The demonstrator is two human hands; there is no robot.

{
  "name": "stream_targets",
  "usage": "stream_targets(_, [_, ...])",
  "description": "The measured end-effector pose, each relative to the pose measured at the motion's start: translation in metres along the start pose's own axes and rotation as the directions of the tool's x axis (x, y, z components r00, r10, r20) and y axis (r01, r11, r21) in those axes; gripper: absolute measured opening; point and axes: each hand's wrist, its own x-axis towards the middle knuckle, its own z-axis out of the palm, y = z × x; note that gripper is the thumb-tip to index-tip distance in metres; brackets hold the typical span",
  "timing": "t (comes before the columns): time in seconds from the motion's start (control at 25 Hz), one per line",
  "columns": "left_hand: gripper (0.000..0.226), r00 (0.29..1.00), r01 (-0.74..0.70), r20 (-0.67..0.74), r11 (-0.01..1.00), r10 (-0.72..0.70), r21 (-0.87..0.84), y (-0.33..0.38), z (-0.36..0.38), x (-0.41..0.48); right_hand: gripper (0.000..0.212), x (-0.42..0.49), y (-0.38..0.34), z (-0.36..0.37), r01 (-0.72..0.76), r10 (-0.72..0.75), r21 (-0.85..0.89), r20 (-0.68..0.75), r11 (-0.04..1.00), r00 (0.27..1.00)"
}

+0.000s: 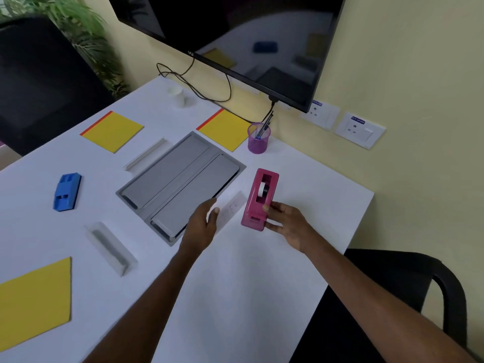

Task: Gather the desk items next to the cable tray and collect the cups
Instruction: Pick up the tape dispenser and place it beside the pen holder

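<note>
White and wide, the worktop [235,284] runs under a wall-mounted dark screen [235,35], with the grey recessed cable tray [180,184] set in its middle. I have my right hand [285,224] closed around the near end of the pink tape dispenser [259,200], thumb on one side and fingers on the other; it sits just right of the tray. My left hand [201,224] hangs open and empty over the tray's near corner, beside a small white printed slip [230,208]. The white paper cup [178,96] stands far off near the wall, and the purple mesh pen holder [258,138] waits beyond the dispenser. To finish this step well, I judge I should keep the dispenser level, slide it close along the tray's edge without nudging the slip, then free my left for the blue plastic eraser block [66,192], which lies well apart on the tray's far side.
</note>
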Motion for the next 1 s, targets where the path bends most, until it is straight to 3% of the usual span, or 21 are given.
stream_targets(0.12, [0.048, 0.999, 0.014, -0.031, 0.982, -0.009, 0.187, -0.056, -0.016, 0.023, 0.041, 0.03, -0.003, -0.013, -0.005, 0.005, 0.002, -0.027, 1.0, 1.0])
stream_targets(0.36, [0.051, 0.994, 0.054, 0.055, 0.878, -0.091, 0.475, -0.155, -0.028, 0.067, 0.04, 0.102, -0.024, -0.039, -0.009, 0.014, 0.046, -0.106, 0.999, 0.994])
stream_targets(0.48, [0.051, 0.986, 0.101, 0.058, 0.844, -0.154, 0.526, -0.179, -0.019, 0.086, 0.042, 0.143, -0.033, -0.053, -0.009, 0.017, 0.05, -0.161, 0.999, 0.987])
stream_targets(0.6, [0.062, 0.992, 0.11, -0.001, 0.837, -0.13, 0.536, -0.19, -0.009, 0.087, 0.041, 0.18, -0.045, -0.059, -0.017, 0.027, 0.048, -0.213, 0.999, 0.977])
stream_targets(0.8, [0.071, 0.994, 0.102, -0.028, 0.859, -0.101, 0.502, -0.194, -0.006, 0.087, 0.016, 0.233, -0.06, -0.056, -0.026, 0.038, 0.043, -0.307, 0.999, 0.951])
stream_targets(0.88, [0.071, 0.996, 0.089, -0.03, 0.86, -0.086, 0.503, -0.196, -0.004, 0.086, 0.018, 0.248, -0.063, -0.056, -0.028, 0.038, 0.035, -0.338, 0.999, 0.94])
stream_targets(1.0, [0.073, 0.996, 0.089, -0.031, 0.859, -0.085, 0.504, -0.199, -0.003, 0.086, 0.037, 0.262, -0.061, -0.055, -0.039, 0.047, 0.029, -0.373, 0.999, 0.926])
